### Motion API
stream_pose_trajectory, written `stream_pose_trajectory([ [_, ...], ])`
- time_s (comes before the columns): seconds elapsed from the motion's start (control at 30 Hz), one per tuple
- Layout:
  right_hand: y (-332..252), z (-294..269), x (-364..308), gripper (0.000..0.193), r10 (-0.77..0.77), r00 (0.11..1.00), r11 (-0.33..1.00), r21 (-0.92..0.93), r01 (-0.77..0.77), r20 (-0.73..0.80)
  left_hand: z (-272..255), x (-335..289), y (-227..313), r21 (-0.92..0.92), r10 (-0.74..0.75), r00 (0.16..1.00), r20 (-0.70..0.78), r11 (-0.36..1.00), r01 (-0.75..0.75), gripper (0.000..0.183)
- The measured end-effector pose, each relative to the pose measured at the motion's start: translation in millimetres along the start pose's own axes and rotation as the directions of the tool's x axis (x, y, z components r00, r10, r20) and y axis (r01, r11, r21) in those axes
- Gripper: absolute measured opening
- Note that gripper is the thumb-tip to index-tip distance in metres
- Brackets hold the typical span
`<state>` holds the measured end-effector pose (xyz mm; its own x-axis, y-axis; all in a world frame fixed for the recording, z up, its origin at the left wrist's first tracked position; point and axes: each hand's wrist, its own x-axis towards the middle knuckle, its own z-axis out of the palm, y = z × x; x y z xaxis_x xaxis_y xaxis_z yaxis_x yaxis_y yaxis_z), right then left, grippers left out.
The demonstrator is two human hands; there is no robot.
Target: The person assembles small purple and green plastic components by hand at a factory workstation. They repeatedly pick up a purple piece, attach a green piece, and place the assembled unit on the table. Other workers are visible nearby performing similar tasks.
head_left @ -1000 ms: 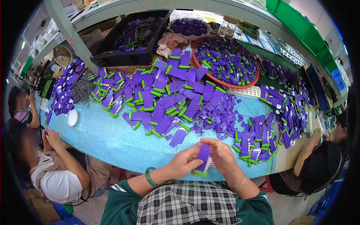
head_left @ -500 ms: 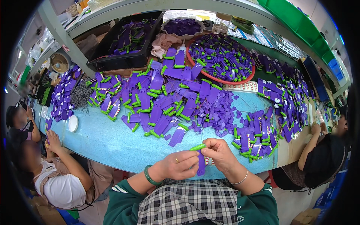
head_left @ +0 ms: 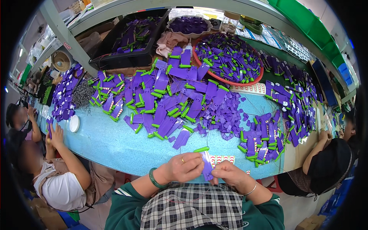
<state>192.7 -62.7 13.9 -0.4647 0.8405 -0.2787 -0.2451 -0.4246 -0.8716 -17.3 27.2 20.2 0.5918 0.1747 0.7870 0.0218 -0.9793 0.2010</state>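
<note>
In front of my chest, my left hand is closed on a flat purple plastic piece with a green, tube-shaped end. This piece slants downward, its green end pointing away from me. At its lower right edge, my right hand is closed, thumb and finger pinched against it; the fingertips' exact grip is partly hidden. Just beyond my right hand lies a sticker strip with red and white marks. A large pile of similar purple pieces with green ends spreads over the blue table.
Small purple parts are heaped mid-table, beside another pile of green-ended pieces. Behind stand a full red basin and a black crate. A shelf beam crosses above. Co-workers sit left and right.
My right hand has moved from the green end down to the purple piece's lower edge, uncovering the sticker strip. My left hand stays almost in place, still holding the piece.
</note>
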Motion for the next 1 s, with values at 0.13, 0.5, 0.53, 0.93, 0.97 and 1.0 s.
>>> stream_pose_trajectory([
  [0.13, -7, 1, 13, 0.006, -0.512, 0.822, 0.793, -0.506, 0.339, -0.251, 23, -4, 3, -0.319, -0.427, 0.901, -0.069, 0.866, 0.386, 0.013],
  [0.5, 13, -20, 19, 0.017, -0.35, 0.775, 0.922, -0.049, 0.384, -0.526, 39, 16, -82, 0.411, -0.623, 0.744, 0.242, 0.761, 0.503, 0.014],
  [0.53, 15, -17, 19, 0.017, -0.337, 0.799, 0.931, -0.046, 0.363, -0.497, 38, 16, -84, 0.46, -0.636, 0.724, 0.266, 0.744, 0.484, 0.015],
  [0.93, 14, -18, 16, 0.017, -0.323, 0.86, 0.942, -0.044, 0.334, -0.394, 48, 16, -79, 0.558, -0.626, 0.743, 0.237, 0.714, 0.423, 0.011],
  [0.97, 15, -17, 15, 0.017, -0.324, 0.863, 0.943, -0.055, 0.329, -0.387, 51, 17, -81, 0.571, -0.625, 0.746, 0.229, 0.707, 0.418, 0.01],
  [1.0, 15, -17, 14, 0.017, -0.325, 0.865, 0.943, -0.066, 0.325, -0.383, 54, 20, -83, 0.581, -0.623, 0.75, 0.223, 0.703, 0.411, 0.009],
])
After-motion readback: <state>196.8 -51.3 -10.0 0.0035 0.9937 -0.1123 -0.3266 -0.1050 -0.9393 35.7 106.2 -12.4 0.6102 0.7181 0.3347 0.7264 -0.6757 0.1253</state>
